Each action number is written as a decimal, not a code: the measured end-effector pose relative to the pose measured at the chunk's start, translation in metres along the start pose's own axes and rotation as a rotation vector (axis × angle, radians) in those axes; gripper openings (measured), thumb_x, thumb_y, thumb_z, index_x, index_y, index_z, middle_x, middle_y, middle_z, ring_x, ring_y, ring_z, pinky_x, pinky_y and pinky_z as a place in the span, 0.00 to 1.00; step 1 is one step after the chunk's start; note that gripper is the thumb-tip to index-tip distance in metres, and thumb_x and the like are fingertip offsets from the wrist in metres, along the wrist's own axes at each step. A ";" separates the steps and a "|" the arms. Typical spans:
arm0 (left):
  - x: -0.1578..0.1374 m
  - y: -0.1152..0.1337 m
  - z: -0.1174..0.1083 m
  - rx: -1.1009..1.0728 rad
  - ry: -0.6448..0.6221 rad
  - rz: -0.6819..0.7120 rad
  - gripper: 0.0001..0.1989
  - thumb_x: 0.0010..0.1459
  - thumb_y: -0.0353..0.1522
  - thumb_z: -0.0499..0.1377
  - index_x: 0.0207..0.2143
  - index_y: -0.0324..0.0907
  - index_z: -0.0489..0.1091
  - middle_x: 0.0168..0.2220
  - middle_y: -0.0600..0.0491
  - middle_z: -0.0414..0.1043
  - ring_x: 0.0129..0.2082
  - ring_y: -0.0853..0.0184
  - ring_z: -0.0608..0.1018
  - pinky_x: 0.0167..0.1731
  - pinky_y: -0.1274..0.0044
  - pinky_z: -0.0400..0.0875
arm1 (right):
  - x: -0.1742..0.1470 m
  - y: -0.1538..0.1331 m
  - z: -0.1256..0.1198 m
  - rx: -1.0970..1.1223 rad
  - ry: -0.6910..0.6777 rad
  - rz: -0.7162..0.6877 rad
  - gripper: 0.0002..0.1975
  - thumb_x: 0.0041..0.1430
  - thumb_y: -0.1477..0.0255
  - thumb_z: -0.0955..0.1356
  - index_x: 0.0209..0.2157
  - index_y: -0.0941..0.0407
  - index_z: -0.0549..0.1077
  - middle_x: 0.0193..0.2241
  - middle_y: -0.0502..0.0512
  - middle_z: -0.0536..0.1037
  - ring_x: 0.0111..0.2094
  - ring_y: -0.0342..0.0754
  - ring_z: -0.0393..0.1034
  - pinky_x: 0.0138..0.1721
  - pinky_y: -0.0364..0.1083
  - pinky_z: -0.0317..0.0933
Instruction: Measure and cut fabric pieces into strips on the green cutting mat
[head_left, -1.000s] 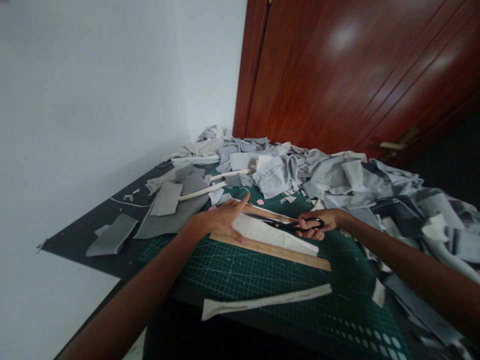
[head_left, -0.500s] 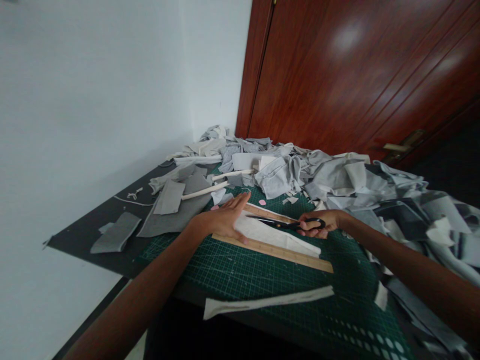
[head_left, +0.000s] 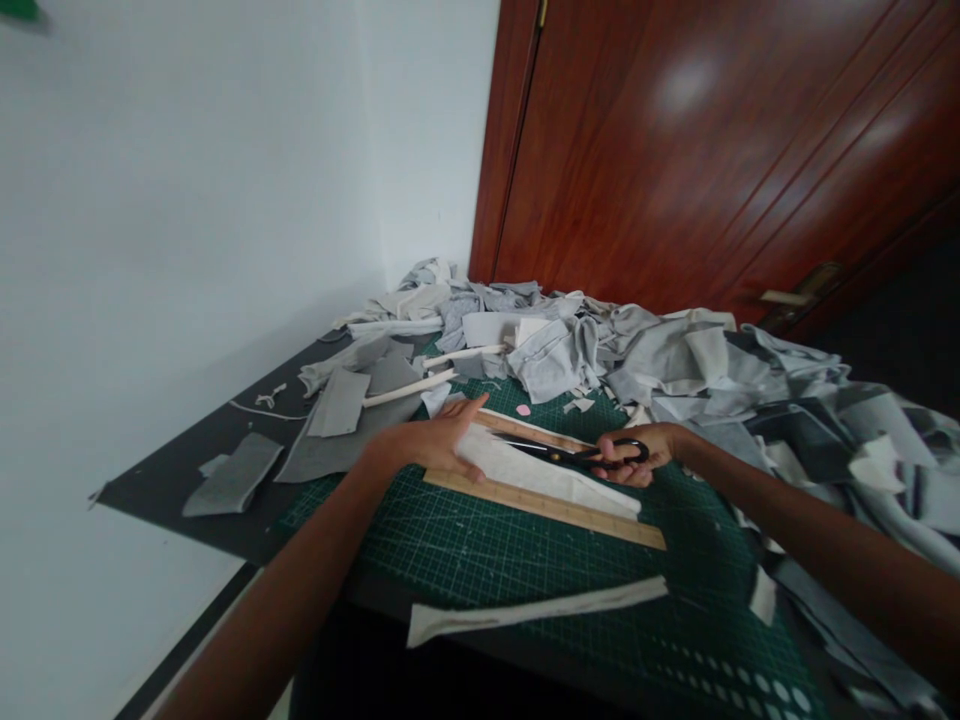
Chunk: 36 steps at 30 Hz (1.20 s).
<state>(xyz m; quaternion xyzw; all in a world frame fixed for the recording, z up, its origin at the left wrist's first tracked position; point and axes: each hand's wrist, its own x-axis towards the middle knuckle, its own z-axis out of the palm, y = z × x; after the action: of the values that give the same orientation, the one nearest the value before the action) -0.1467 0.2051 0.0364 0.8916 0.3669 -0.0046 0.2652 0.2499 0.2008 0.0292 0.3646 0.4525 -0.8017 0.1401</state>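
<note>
My right hand (head_left: pixel 637 453) is closed round the black handles of a pair of scissors (head_left: pixel 555 453). The blades point left and lie over a piece of white cloth (head_left: pixel 540 478). With fingers stretched out, my left hand (head_left: pixel 448 440) rests on the left end of that cloth, its thumb near a wooden ruler (head_left: pixel 547 508) along the cloth's near edge. A second wooden ruler (head_left: pixel 517 428) runs along the far side, partly covered by the scissors and my right hand. Under everything lies a green cutting mat (head_left: pixel 450 545).
A narrow white cloth strip (head_left: pixel 536 612) lies at the mat's front edge. Grey cloth pieces (head_left: pixel 341 400) are on the dark table (head_left: pixel 165 490) at the left. A large heap of grey and white fabric (head_left: pixel 660 350) spans the back and right, before a wooden door (head_left: pixel 675 150).
My left hand has shifted slightly left along the cloth. The scissors stay in my right hand in nearly the same place. The view has tilted up a little.
</note>
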 end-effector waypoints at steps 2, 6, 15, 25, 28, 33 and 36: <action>-0.003 -0.005 -0.006 -0.018 -0.038 0.002 0.70 0.47 0.66 0.63 0.76 0.41 0.32 0.78 0.38 0.32 0.76 0.47 0.45 0.72 0.64 0.44 | 0.001 -0.003 0.000 0.013 0.002 0.000 0.29 0.54 0.46 0.75 0.37 0.56 0.67 0.18 0.39 0.59 0.14 0.35 0.48 0.12 0.36 0.48; -0.006 -0.009 -0.013 -0.005 -0.081 0.003 0.66 0.47 0.66 0.63 0.76 0.43 0.41 0.77 0.41 0.32 0.76 0.45 0.41 0.72 0.59 0.40 | 0.006 -0.011 0.002 -0.011 -0.006 -0.023 0.28 0.57 0.47 0.74 0.38 0.57 0.68 0.19 0.39 0.59 0.15 0.34 0.48 0.14 0.36 0.48; -0.001 -0.007 -0.012 0.030 -0.083 0.010 0.64 0.46 0.65 0.65 0.76 0.51 0.43 0.78 0.45 0.34 0.76 0.45 0.43 0.72 0.56 0.42 | 0.022 -0.027 0.009 -0.084 0.050 -0.106 0.34 0.54 0.41 0.73 0.39 0.60 0.69 0.19 0.38 0.60 0.15 0.31 0.48 0.14 0.34 0.51; -0.002 -0.012 -0.007 0.008 -0.047 -0.010 0.70 0.46 0.63 0.66 0.77 0.42 0.32 0.77 0.39 0.33 0.76 0.44 0.45 0.72 0.59 0.45 | 0.024 -0.025 0.016 -0.152 0.194 -0.103 0.30 0.53 0.46 0.77 0.35 0.59 0.69 0.17 0.37 0.61 0.12 0.32 0.49 0.10 0.33 0.48; -0.003 -0.011 -0.007 0.011 -0.034 -0.012 0.73 0.47 0.61 0.67 0.76 0.40 0.24 0.77 0.38 0.31 0.76 0.44 0.45 0.71 0.61 0.47 | 0.025 -0.028 0.017 -0.133 0.145 -0.099 0.31 0.52 0.45 0.76 0.35 0.59 0.68 0.17 0.37 0.61 0.12 0.32 0.49 0.10 0.34 0.49; -0.004 -0.010 -0.005 -0.003 0.018 0.015 0.74 0.48 0.56 0.69 0.74 0.40 0.17 0.76 0.36 0.38 0.75 0.45 0.52 0.70 0.63 0.51 | 0.028 -0.044 0.024 -0.131 0.119 -0.105 0.34 0.50 0.42 0.76 0.36 0.59 0.68 0.18 0.37 0.60 0.14 0.32 0.49 0.13 0.34 0.50; -0.005 -0.009 -0.004 0.019 0.053 0.004 0.74 0.48 0.53 0.71 0.75 0.39 0.20 0.76 0.36 0.40 0.74 0.45 0.54 0.70 0.64 0.52 | 0.031 -0.055 0.032 -0.143 0.146 -0.108 0.34 0.50 0.43 0.77 0.35 0.59 0.68 0.18 0.37 0.58 0.15 0.31 0.47 0.14 0.34 0.48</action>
<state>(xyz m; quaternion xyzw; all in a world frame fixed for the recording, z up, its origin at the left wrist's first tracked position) -0.1565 0.2090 0.0370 0.8947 0.3717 0.0160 0.2471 0.1830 0.2076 0.0514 0.3861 0.5366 -0.7450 0.0892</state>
